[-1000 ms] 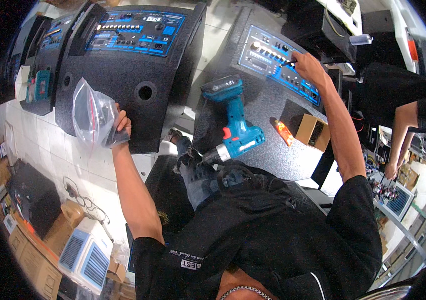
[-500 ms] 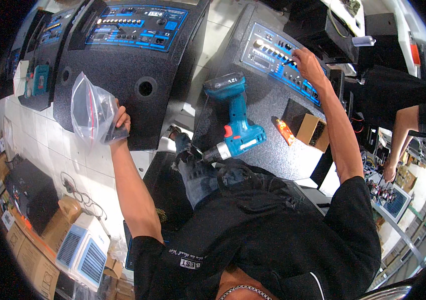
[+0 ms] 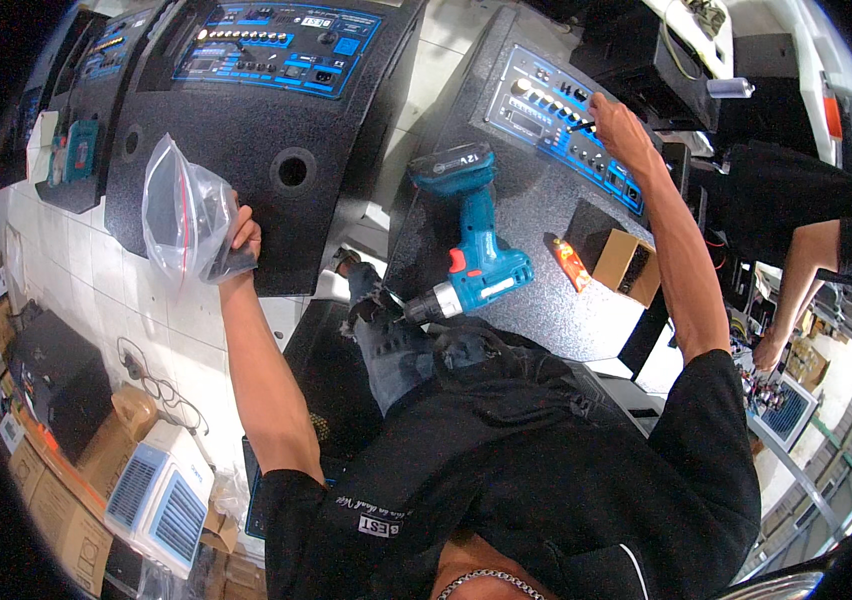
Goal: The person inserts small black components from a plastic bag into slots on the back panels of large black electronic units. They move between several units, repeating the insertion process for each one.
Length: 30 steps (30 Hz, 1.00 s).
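Observation:
My left hand point(image 3: 245, 238) is closed on the edge of a clear zip bag point(image 3: 171, 215) with a red seal line. The bag hangs over the front of a black speaker box point(image 3: 216, 160). On the right, the fingertips of my right hand point(image 3: 628, 138) are pinched at the blue and black control panel point(image 3: 513, 118) of a second speaker box point(image 3: 446, 130). A short black piece point(image 3: 582, 127) sticks out beside those fingertips; whether they grip it is unclear. Between my arms, a teal cordless drill point(image 3: 481, 235) lies on this second box.
An orange tube point(image 3: 572, 264) and a small open cardboard box point(image 3: 618, 262) lie near my right forearm. A co-worker's arm point(image 3: 798, 280) reaches in at the right. Lower left are a white air cooler point(image 3: 161, 490) and cartons point(image 3: 66, 505). More speaker boxes point(image 3: 96, 100) stand far left.
My right hand has shifted very slightly to the right, staying at the panel. My left hand still holds the bag. The co-worker's hand has moved a little to the left.

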{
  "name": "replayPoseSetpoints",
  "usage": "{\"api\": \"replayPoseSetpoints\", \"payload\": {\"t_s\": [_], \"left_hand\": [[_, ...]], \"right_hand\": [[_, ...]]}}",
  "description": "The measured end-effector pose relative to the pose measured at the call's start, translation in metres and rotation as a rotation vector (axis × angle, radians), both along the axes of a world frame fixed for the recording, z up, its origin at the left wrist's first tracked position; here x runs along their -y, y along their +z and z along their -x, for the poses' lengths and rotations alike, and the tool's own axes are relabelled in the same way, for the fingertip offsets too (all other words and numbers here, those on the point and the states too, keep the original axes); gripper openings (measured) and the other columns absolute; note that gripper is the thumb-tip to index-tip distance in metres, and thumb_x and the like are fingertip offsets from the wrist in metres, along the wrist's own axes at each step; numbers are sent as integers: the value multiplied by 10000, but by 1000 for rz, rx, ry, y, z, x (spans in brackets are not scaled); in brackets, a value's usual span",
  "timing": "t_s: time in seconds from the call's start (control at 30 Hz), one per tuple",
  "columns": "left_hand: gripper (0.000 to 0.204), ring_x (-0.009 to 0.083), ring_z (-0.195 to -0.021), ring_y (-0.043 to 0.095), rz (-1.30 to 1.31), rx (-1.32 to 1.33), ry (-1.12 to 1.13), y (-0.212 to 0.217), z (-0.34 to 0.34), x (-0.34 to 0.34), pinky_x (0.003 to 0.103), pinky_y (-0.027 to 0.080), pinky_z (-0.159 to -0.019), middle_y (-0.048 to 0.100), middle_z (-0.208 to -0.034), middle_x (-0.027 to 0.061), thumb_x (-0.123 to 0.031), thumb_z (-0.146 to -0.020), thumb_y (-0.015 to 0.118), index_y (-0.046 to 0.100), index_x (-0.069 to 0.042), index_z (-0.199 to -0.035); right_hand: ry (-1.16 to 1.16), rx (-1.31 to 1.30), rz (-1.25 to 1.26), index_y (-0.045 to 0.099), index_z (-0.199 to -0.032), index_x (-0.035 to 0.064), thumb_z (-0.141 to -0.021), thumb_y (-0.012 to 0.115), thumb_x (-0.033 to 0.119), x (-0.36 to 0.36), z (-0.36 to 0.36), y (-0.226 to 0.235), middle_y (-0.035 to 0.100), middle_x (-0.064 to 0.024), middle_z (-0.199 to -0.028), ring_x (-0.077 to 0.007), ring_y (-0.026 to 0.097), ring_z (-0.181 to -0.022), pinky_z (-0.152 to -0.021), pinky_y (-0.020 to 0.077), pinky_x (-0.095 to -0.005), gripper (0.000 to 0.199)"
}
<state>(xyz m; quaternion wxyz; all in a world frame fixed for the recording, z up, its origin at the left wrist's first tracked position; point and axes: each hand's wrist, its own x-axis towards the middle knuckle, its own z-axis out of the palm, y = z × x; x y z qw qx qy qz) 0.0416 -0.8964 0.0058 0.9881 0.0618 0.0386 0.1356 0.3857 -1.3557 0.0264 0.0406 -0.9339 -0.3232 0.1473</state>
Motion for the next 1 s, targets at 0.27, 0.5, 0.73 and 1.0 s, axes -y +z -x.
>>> {"api": "replayPoseSetpoints", "payload": {"t_s": [0.27, 0.5, 0.73, 1.0], "left_hand": [[299, 136, -540, 422, -3, -56, 20, -10, 5, -7, 231, 419, -418, 504, -812, 85, -189, -875, 525, 492, 35, -1072], [192, 131, -572, 394, 16, -110, -13, -6, 5, -8, 200, 385, -423, 502, -792, 40, -197, -779, 622, 537, -46, -860], [159, 128, -575, 403, 7, -143, 1, -7, 4, -7, 191, 380, -422, 491, -696, 11, -214, -789, 613, 545, -71, -788], [167, 136, -581, 396, 13, -219, 35, -14, 8, -10, 199, 375, -406, 471, -668, 12, -221, -798, 594, 532, -69, -765]], "right_hand": [[-25, -1, 36, 431, -1019, -18, -861, 474, 64, -7, 1, 2, 587, -300, -868, -458, 564, -869, -759, 431, -523, 183], [10, -27, -24, 449, -1018, -17, -867, 487, 95, -5, -5, -3, 557, -296, -970, -425, 543, -959, -812, 422, -481, 191], [157, 133, -93, 453, -1011, -28, -851, 471, 71, 5, -10, -15, 584, -289, -846, -453, 579, -819, -707, 454, -511, 190], [166, 91, -120, 469, -1043, -16, -807, 483, 25, -1, -13, -13, 598, -286, -863, -448, 583, -835, -722, 462, -506, 240]]}}
